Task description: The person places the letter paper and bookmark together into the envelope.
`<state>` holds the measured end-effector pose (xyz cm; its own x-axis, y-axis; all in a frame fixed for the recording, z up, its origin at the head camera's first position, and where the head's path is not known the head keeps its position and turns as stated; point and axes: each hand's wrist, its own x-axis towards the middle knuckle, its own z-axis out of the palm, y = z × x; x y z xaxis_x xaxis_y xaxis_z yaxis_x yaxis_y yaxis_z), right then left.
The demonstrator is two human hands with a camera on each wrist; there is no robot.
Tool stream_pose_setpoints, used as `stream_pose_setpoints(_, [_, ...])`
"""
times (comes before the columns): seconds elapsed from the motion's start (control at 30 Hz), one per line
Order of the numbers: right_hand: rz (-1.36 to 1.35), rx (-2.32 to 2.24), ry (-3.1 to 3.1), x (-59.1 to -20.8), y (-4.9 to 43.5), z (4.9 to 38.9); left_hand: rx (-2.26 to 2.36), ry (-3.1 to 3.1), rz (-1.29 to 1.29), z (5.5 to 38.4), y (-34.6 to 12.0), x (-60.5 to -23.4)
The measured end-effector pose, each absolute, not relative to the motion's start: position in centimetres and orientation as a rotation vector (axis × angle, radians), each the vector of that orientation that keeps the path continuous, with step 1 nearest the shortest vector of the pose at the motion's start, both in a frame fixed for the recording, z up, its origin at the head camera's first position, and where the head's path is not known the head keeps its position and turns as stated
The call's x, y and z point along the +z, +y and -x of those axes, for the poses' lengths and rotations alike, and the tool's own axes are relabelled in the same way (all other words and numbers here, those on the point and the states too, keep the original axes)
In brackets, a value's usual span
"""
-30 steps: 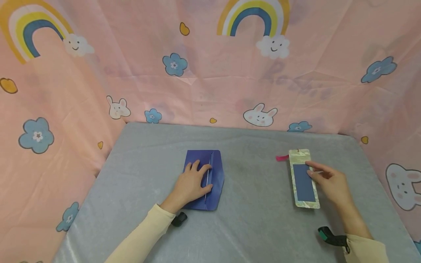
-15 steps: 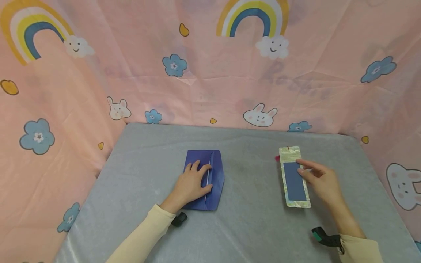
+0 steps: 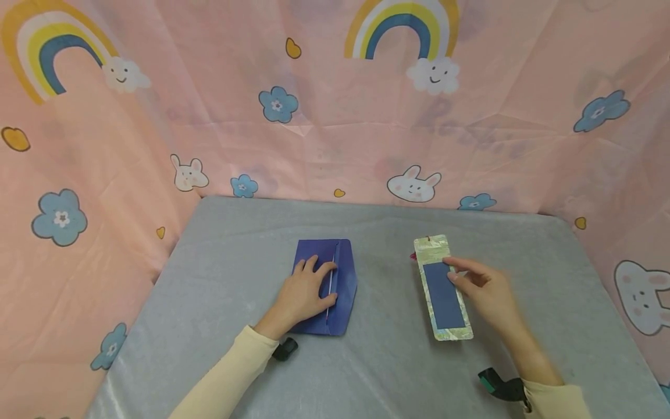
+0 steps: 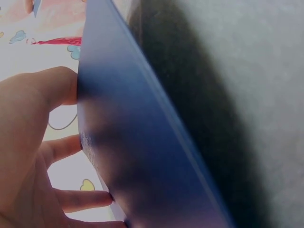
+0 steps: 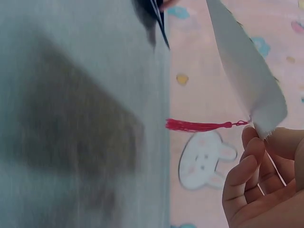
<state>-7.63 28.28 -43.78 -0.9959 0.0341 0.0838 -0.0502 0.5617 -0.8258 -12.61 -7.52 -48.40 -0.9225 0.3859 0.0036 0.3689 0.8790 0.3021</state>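
A blue envelope lies left of the table's middle, its flap to the right and a thin white line along its mouth. My left hand rests on it with spread fingers, the thumb and index tips near that line. In the left wrist view the fingertips touch the envelope. My right hand pinches a bookmark by its right edge, between thumb and index finger. The bookmark has a gold patterned border and a dark blue panel. In the right wrist view its plain pale back shows, with a red tassel hanging from one end.
A grey cloth covers the table. Behind and beside it hangs a pink curtain printed with rainbows, rabbits and flowers. The bookmark is held above the cloth, to the right of the envelope, and casts a shadow.
My right hand has carried the bookmark leftward, nearer the envelope, and the bookmark has tilted a little more. The left hand and the envelope have stayed in place.
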Motion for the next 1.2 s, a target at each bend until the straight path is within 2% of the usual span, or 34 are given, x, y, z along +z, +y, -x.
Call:
stream_pose_setpoints(0.57, [-0.342, 1.666, -2.638, -43.3, 22.8, 6.7, 0.463, 2.997, -0.615, 12.6, -7.6, -48.2])
stream_pose_setpoints(1.2, [-0.45, 1.831, -2.628, -43.8, 18.1, 7.1, 0.437, 2.994, -0.61, 12.6, -7.5, -48.2])
